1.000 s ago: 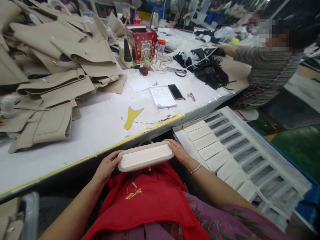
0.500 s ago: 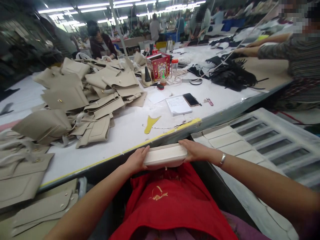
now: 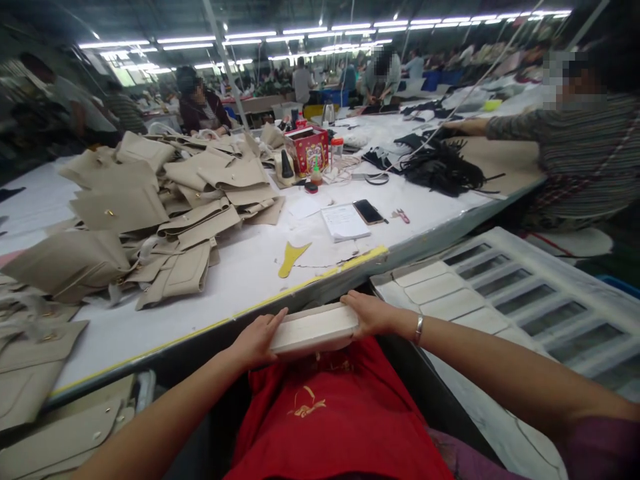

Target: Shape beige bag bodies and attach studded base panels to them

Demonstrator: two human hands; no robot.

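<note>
In front of my red apron (image 3: pixel 330 413), at the table's near edge, I hold a cream-white rectangular block-like piece (image 3: pixel 315 332) with both hands. My left hand (image 3: pixel 257 341) is closed on its left end, thumb side uppermost. Around the right end my right hand (image 3: pixel 367 313) is wrapped, with a silver bracelet on that wrist. The long side of the piece faces me, and its underside is hidden. Beyond it on the table lies a yellow forked scrap (image 3: pixel 293 259).
Beige bag pieces (image 3: pixel 120 207) are heaped on the left of the white table (image 3: pixel 240 277). A notepad (image 3: pixel 345 222), phone (image 3: pixel 369 211) and pink snips (image 3: pixel 401 215) lie mid-table. At right stands a white slatted rack (image 3: pixel 525 287) with cream pieces. A co-worker's sleeve (image 3: pixel 520 125) reaches over black fringed material (image 3: pixel 445 167).
The whole view has shifted, so the table and my hands appear slightly lower and further left. Both hands keep their hold on the cream-white piece.
</note>
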